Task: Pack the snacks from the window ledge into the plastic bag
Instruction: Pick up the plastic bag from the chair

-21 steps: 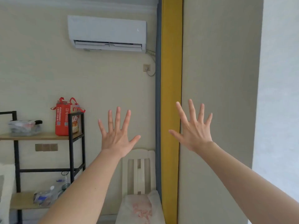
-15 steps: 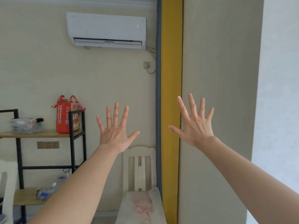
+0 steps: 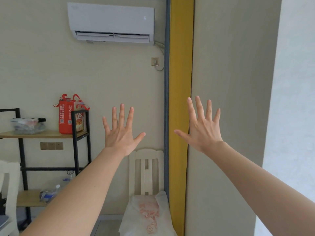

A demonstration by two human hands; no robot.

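My left hand [image 3: 120, 132] is held up in front of me with fingers spread and nothing in it. My right hand [image 3: 203, 127] is raised the same way, fingers apart, empty, in front of the yellow curtain and the wall. A white plastic bag [image 3: 148, 213] with red print lies on the seat of a white chair [image 3: 146, 169] below and between my hands. No window ledge or snacks show in this view.
A black-framed wooden shelf [image 3: 42, 134] stands at the left with a red bag [image 3: 68, 114] and a clear box [image 3: 27, 125] on top, bottles below. An air conditioner [image 3: 112, 23] hangs high on the wall. A yellow curtain [image 3: 180, 82] hangs at centre.
The view has tilted slightly down, so the room sits a little higher in frame. Both hands stay raised and spread, almost unmoved.
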